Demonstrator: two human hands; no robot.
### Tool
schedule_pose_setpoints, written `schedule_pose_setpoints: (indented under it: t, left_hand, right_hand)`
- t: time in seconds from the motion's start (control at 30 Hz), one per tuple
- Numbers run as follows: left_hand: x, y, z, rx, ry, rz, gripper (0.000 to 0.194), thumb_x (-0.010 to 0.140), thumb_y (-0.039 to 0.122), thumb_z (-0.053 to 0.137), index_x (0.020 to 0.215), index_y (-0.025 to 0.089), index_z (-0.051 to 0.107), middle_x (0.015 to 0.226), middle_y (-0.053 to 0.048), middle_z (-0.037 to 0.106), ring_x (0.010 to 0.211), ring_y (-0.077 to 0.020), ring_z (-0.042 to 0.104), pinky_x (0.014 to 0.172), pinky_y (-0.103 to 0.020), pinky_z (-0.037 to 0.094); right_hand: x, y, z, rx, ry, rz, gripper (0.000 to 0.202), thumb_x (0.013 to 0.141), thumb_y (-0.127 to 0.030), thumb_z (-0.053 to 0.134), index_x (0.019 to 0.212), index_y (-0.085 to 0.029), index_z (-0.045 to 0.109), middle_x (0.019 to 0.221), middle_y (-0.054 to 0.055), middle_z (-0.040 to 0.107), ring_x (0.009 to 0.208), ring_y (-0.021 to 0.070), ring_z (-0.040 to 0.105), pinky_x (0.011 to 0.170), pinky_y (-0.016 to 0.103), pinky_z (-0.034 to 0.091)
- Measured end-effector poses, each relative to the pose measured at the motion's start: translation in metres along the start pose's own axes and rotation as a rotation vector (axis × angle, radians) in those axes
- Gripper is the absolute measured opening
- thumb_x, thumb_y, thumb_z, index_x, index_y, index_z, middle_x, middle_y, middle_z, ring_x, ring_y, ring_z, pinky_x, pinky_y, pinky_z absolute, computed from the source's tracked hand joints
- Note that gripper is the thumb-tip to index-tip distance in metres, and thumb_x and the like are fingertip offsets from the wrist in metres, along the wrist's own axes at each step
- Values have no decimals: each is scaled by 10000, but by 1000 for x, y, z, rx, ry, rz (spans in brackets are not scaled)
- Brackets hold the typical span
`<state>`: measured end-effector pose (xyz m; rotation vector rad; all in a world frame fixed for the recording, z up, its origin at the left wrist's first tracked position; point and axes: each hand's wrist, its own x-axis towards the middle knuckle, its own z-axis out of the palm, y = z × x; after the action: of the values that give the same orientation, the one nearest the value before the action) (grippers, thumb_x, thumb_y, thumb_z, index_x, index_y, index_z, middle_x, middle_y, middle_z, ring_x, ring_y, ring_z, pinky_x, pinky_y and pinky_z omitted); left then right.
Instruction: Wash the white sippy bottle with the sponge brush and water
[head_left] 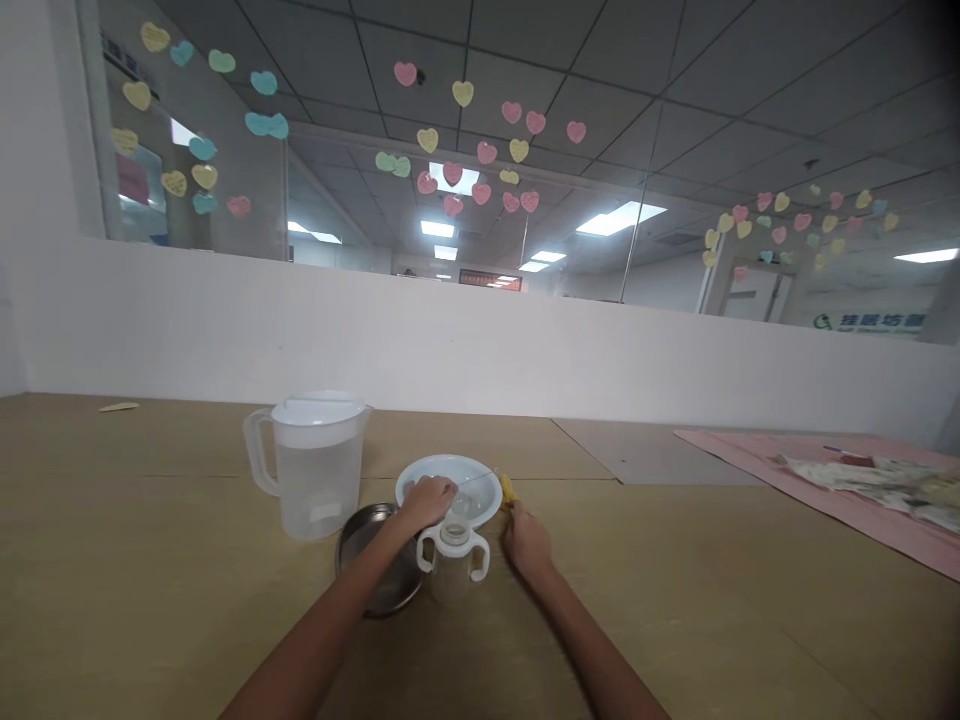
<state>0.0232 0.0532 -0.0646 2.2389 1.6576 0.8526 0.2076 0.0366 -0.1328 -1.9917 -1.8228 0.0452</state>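
Note:
Over the left part of a white bowl (484,480), my left hand (429,500) is closed with the fingers pinched; what they hold is too small to make out. My right hand (529,543) is wrapped round a slim yellow-handled tool (508,488) just right of the bowl. A thin line stretches between the tool's top and my left fingers. In the bowl lies something clear that I cannot identify. Between my forearms, a clear baby bottle (454,580) with two white side handles stands upright, uncapped. A round metal pan (394,590) sits partly behind my left forearm.
A lidded translucent pitcher (319,480) with liquid stands left of the bowl. On the right, a pink cloth (757,455) carries crumpled whitish fabric (855,478) and a pen. A pale flat piece (118,407) lies far left. A white wall (450,345) with windows closes the table's back.

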Motion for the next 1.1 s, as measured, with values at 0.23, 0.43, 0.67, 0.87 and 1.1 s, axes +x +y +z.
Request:
schedule_pose_setpoints:
  t: [0.23,0.43,0.67,0.87,1.1]
  left_hand:
    - [11,2,-24,-235,240,5,220,716,329,522,824,170,630,760,-40,669,735,-170,601,674,-250,402]
    - [9,9,-46,-493,277,-47,410,673,348,564,1006,112,600,635,-19,630,618,-162,583,556,-240,407]
    - [3,20,-50,-804,94,-51,359,694,227,524,1005,82,626,843,-91,697,835,-178,625,741,-268,470]
    - [2,22,-49,-874,60,-91,355,713,224,486,996,66,629,743,-78,682,745,-161,628,731,-282,482]
    - [5,14,-46,-749,196,-84,413,674,338,583,1007,94,598,795,-61,649,717,-151,587,629,-242,464]
  right_hand:
    - [3,3,-1,159,187,28,415,830,-142,293,1194,-111,488,959,134,652,831,217,622,678,284,437]
    - [1,-1,-7,338,636,-292,426,896,-262,264,1251,-122,455,1086,130,604,940,188,583,792,284,445]
    - [-7,-8,-1,229,509,-642,413,913,-219,264,1292,-198,427,922,82,619,761,133,585,705,219,453]
    - [-5,-4,-1,233,544,-496,409,905,-222,281,1276,-186,449,883,83,602,737,130,570,678,209,450]
    - [-10,-9,-2,288,557,-609,385,899,-210,312,1239,-169,488,865,81,613,745,128,568,710,220,451]
